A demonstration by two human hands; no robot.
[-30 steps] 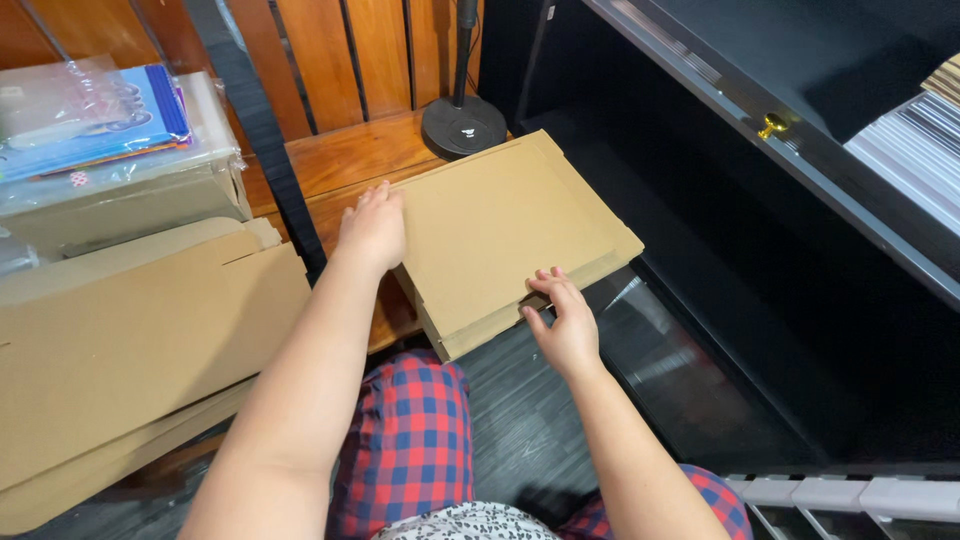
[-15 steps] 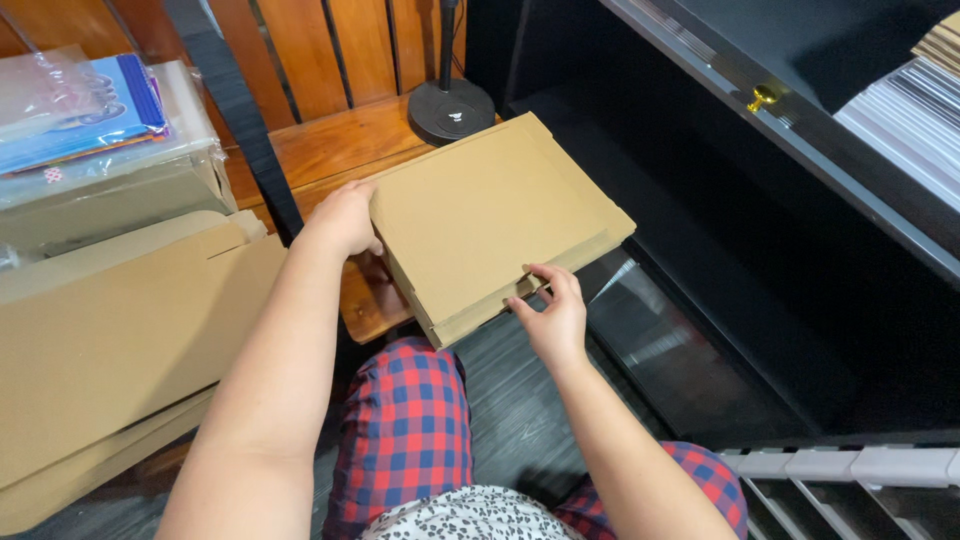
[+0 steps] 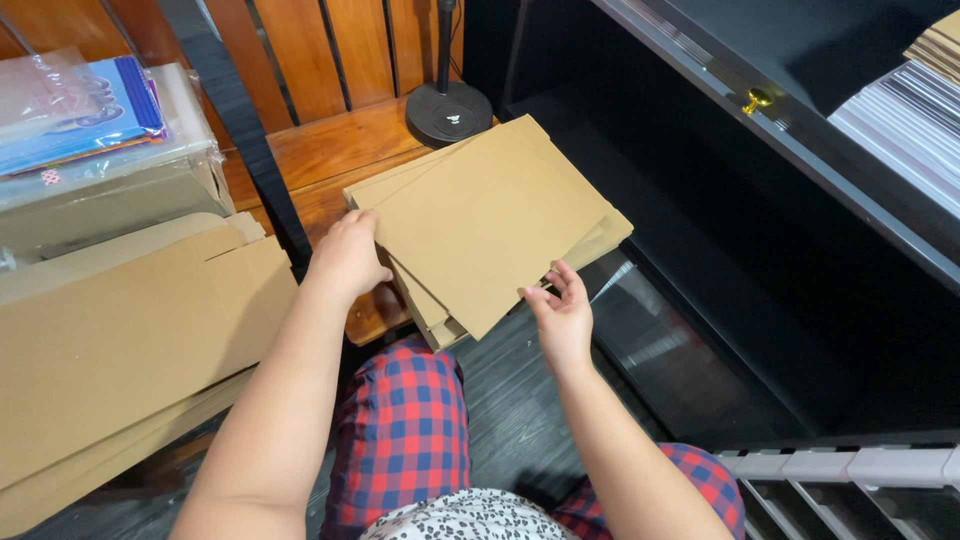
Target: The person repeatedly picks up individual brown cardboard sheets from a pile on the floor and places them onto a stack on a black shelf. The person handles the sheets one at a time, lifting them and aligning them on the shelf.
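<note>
A stack of flat brown cardboard sheets (image 3: pixel 480 220) lies on a wooden bench (image 3: pixel 340 150), its near end past the bench's front edge. The top sheet is lifted and turned off the pile. My left hand (image 3: pixel 347 258) grips the stack's left edge, thumb under. My right hand (image 3: pixel 562 310) holds the near right edge of the top sheet with its fingers spread.
Large flat cardboard pieces (image 3: pixel 130 340) lie at the left. Behind them is a plastic-wrapped box (image 3: pixel 100 150) with blue items. A round black stand base (image 3: pixel 449 112) sits on the bench. A black cabinet (image 3: pixel 760 230) opens at the right. My checked trousers (image 3: pixel 405 440) are below.
The top cardboard sheet has come off the stack and turned; my right hand moved from the stack's edge to under that sheet. My left hand slid a little toward me.
</note>
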